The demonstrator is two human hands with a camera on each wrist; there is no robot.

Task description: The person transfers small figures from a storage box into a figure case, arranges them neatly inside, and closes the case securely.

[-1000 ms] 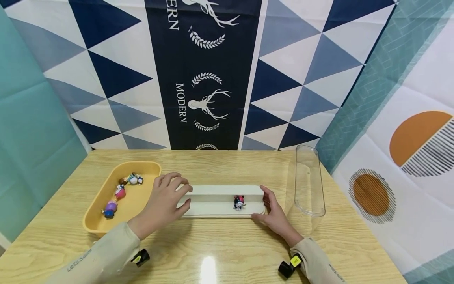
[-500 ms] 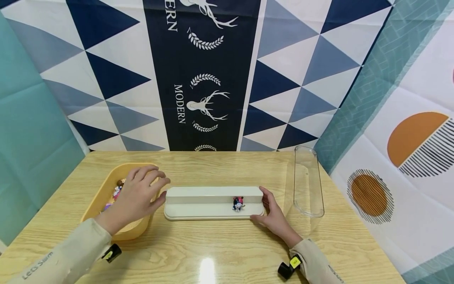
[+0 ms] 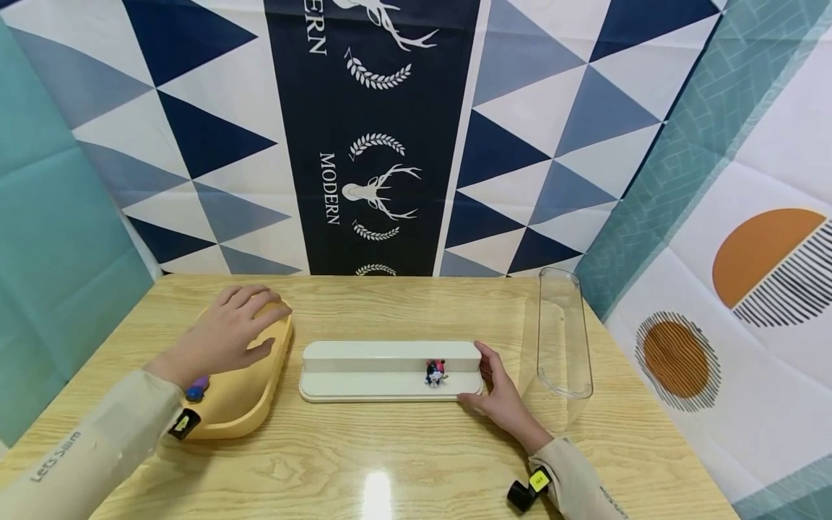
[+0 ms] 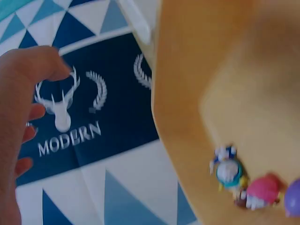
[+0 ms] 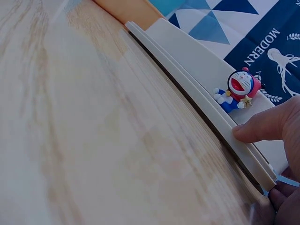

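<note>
My left hand [image 3: 224, 332] hovers over the yellow tray [image 3: 281, 361], fingers spread and holding nothing. In the left wrist view, a teal figurine [image 4: 228, 172], a pink one [image 4: 262, 191] and a purple one [image 4: 293, 199] lie in the tray; the hand mostly hides them in the head view. My right hand [image 3: 503, 397] grips the right end of a white stepped display stand [image 3: 364, 386], thumb on its front edge and fingers behind. On the stand's lower step, near that hand, a blue-and-white cartoon cat figurine [image 5: 239, 89] with a pink hood and a star stands upright.
A clear plastic cover [image 3: 565, 393] lies on the wooden table [image 3: 312, 462] right of the stand. The tray is left of the stand with a small gap. Patterned cloths [image 3: 377, 144] hang behind and at both sides.
My left hand has moved left from the stand's left end to above the tray, its fingers spreading. The right hand, the stand and the figurine on it stay in place.
</note>
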